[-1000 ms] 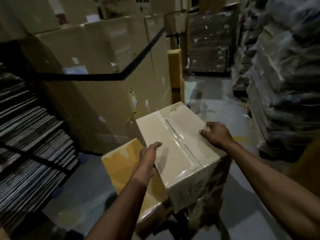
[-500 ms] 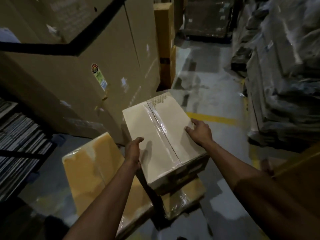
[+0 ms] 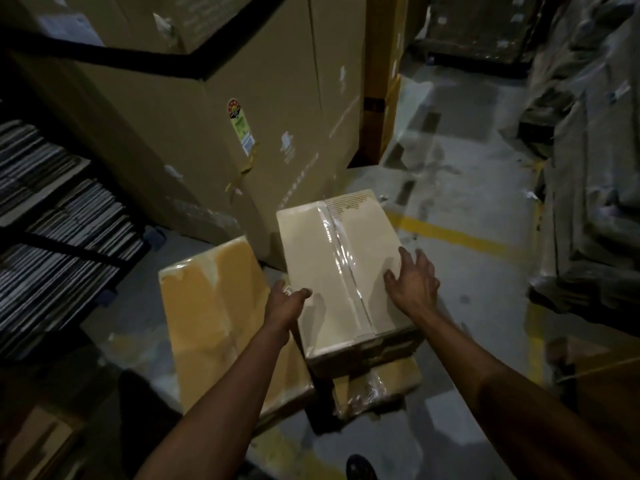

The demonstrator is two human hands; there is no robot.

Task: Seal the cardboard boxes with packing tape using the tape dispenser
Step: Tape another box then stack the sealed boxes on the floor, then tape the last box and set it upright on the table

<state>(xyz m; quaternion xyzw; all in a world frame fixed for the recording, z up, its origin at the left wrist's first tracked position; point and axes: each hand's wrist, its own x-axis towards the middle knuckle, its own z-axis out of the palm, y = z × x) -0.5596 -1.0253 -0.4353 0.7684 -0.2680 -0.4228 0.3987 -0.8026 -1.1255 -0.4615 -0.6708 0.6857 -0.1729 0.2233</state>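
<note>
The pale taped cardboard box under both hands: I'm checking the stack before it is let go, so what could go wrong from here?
1. The pale cardboard box rests on a smaller plastic-wrapped parcel and overhangs it, so it may tip when released.
2. The right hand lies with spread fingers and the left hand only touches the left edge; neither has a firm grip, so a nudge could slide it.
3. No tape dispenser is in view for resealing.

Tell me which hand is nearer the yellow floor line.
Right. The right hand lies on the pale box's right side, toward the yellow floor line; the left hand is at the box's left edge, farther away.
</note>
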